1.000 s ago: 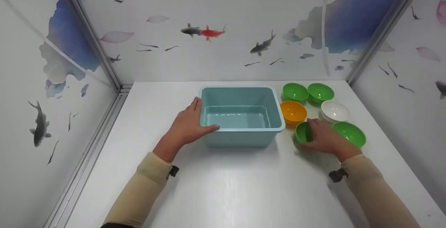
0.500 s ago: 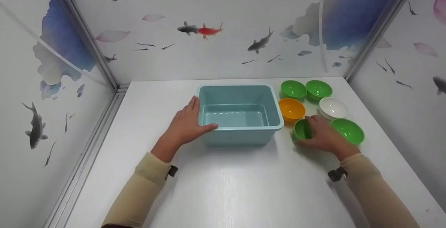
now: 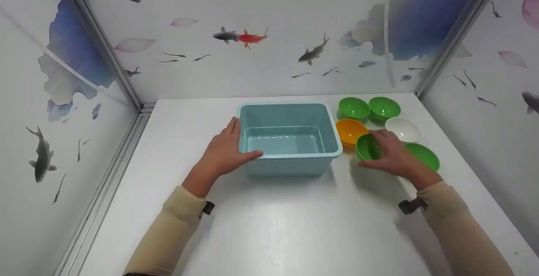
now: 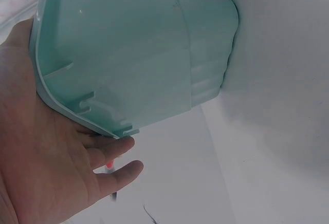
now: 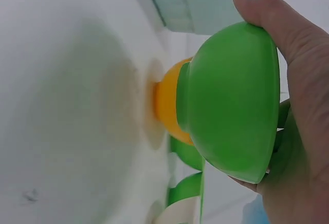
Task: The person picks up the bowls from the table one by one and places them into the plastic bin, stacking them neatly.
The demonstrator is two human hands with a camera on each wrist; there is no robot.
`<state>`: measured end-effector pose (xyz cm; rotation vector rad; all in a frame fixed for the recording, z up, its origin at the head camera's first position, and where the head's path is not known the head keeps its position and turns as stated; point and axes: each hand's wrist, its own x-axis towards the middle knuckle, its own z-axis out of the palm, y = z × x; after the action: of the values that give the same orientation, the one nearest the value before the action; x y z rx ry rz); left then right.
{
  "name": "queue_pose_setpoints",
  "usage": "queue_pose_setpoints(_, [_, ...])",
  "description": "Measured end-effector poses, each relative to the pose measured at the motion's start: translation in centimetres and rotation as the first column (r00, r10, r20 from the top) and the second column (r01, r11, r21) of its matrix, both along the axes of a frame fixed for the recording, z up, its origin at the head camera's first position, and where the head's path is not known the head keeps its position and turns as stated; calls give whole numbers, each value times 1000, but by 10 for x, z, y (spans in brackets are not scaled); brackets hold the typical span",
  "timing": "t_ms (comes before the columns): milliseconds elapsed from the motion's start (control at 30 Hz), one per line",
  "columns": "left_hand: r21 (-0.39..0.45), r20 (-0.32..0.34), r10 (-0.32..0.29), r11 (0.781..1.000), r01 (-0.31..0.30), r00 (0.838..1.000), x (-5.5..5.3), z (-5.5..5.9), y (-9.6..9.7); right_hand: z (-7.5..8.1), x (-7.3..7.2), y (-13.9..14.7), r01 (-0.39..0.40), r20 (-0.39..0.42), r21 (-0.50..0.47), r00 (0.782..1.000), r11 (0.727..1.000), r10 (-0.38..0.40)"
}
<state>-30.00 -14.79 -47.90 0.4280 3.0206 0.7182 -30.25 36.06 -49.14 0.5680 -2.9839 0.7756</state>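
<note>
In the head view my right hand holds a small green bowl by its rim. The right wrist view shows that bowl raised off the table, thumb at one side of its rim and fingers at the other. Behind it is an orange bowl. My left hand rests against the left side of a light blue plastic tub, thumb lying along the front rim. In the left wrist view its fingers extend fairly straight by the tub's rim.
Two green bowls stand behind the orange one. A white bowl sits right of it, and another green bowl is partly hidden by my right hand. White panels with painted fish surround the white table.
My right hand has lifted the green bowl from the table and moved it slightly away from me. My left hand stays at the tub. The head view has shifted slightly.
</note>
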Motion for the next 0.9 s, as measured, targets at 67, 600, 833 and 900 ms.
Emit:
queue_pose_setpoints(67, [7, 3, 6, 1000, -6, 1000, 0, 0, 0, 7, 0, -2, -7, 5, -9, 1000, 1000, 8])
queue_pose_setpoints(600, [0, 4, 13, 1000, -13, 1000, 0, 0, 2, 62, -8, -26, -35, 29, 13, 999, 999, 35])
queue_pose_setpoints(833, [8, -4, -1, 1000, 1, 1000, -1, 0, 1, 77, -16, -41, -88, -44, 22, 995, 996, 89])
queue_pose_setpoints(900, [14, -6, -2, 1000, 2, 1000, -1, 0, 1, 81, -20, -47, -109, -66, 18, 992, 994, 110])
